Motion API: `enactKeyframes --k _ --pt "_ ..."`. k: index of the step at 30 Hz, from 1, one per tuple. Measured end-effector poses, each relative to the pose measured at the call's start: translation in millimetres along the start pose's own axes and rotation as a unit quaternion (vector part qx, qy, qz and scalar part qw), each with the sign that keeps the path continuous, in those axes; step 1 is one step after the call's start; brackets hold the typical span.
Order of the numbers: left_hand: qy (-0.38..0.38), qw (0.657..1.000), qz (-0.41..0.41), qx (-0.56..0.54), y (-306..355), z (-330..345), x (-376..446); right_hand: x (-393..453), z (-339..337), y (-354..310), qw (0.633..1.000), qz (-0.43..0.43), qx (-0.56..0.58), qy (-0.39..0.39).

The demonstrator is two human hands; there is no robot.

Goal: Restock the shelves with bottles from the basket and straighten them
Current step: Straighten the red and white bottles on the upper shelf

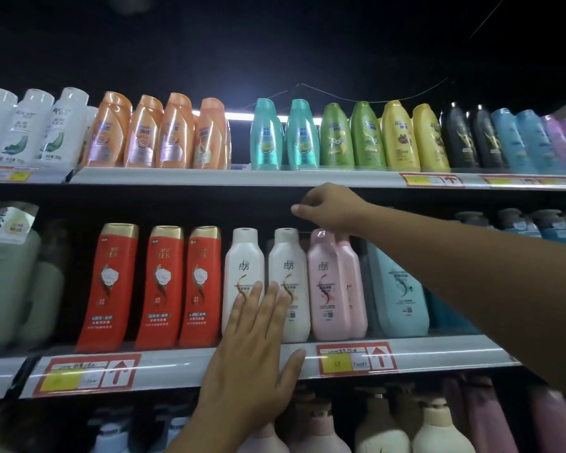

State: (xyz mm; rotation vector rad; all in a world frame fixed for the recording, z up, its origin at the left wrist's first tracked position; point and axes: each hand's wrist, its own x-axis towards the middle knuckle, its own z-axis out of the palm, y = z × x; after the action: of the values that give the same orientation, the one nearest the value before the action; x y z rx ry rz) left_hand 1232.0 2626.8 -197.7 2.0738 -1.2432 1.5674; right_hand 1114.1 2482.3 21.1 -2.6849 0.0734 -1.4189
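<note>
We read the current step as straightening the middle shelf row. Left hand, lower centre of frame, has its grip apart: straight fingers press flat on the two white bottles. Right hand, centre frame, hangs over the pink bottle cap with fingers loosely curled, clamped on nothing we can see. Basket not in view. To do this well, we judge: push the fronts evenly, steady the pink cap, labels facing out.

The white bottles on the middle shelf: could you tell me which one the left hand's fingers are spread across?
Both: the left hand lies flat with straight fingers across the left white bottle and the right white bottle.
</note>
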Motion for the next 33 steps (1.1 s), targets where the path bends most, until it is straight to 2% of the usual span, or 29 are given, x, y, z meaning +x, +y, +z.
enactKeyframes --k 3,8,10,13,16,20,23,33 --pt "-0.006 0.998 0.056 0.014 7.2 -2.3 6.0 -11.2 -12.5 18.2 0.999 0.007 -0.031 0.029" --pt "-0.077 0.985 0.157 -0.007 44.9 -9.6 35.5 -27.9 -14.8 39.7 0.997 0.013 -0.064 0.050" --pt "-0.090 0.986 0.140 -0.028 50.9 -8.0 41.6 -28.4 -9.6 42.2 0.998 0.023 -0.040 0.048" --pt "-0.089 0.989 0.118 -0.004 50.4 -3.8 40.3 -24.1 -0.2 44.4 0.999 0.046 0.003 0.017" --pt "-0.072 0.989 0.131 0.002 47.9 4.5 37.1 -19.8 6.3 43.1 0.998 0.058 0.027 -0.008" --pt "-0.065 0.990 0.126 -0.014 51.1 -0.1 36.7 -15.9 8.6 41.5 0.997 0.058 0.041 -0.009" --pt "-0.103 0.987 0.119 -0.037 52.8 -6.2 35.6 -17.8 11.2 40.4 0.998 0.044 0.041 -0.016" --pt "-0.076 0.988 0.135 -0.030 47.6 6.6 34.9 -21.3 6.9 45.4 0.994 0.063 0.086 -0.011"
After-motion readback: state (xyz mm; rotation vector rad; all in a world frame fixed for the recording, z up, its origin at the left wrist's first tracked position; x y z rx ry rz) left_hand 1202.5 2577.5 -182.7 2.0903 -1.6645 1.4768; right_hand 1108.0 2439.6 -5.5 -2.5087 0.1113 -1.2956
